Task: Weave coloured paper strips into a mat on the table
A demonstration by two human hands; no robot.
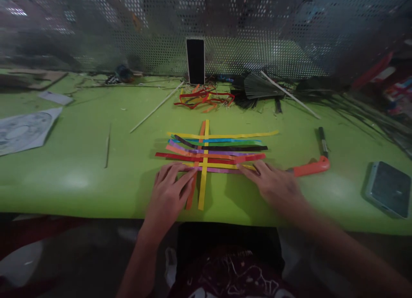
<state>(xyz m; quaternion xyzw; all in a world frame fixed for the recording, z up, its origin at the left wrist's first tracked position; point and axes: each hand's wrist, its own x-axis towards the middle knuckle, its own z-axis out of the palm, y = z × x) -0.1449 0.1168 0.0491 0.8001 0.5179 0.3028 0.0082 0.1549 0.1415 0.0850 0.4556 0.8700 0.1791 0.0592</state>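
Observation:
Several coloured strips lie crosswise on the green table, interlaced with an upright orange strip (189, 197) and an upright yellow strip (202, 191). Lowest of the crosswise ones are a yellow strip (220, 165) and a purple strip (222, 170); a red strip (170, 156) lies just above. My left hand (172, 188) rests with its fingertips on the left part of the lowest strips, beside the orange strip, fingers extended. My right hand (273, 182) touches the right part of the same strips, its fingers stretched out over their ends.
A phone (195, 61) stands against the perforated metal panel, with a tangle of strips (204, 98) before it. An orange-handled cutter (310, 167), a black marker (323, 141) and a dark device (389, 188) lie right. Printed paper (28, 128) lies left on the green table (80, 178).

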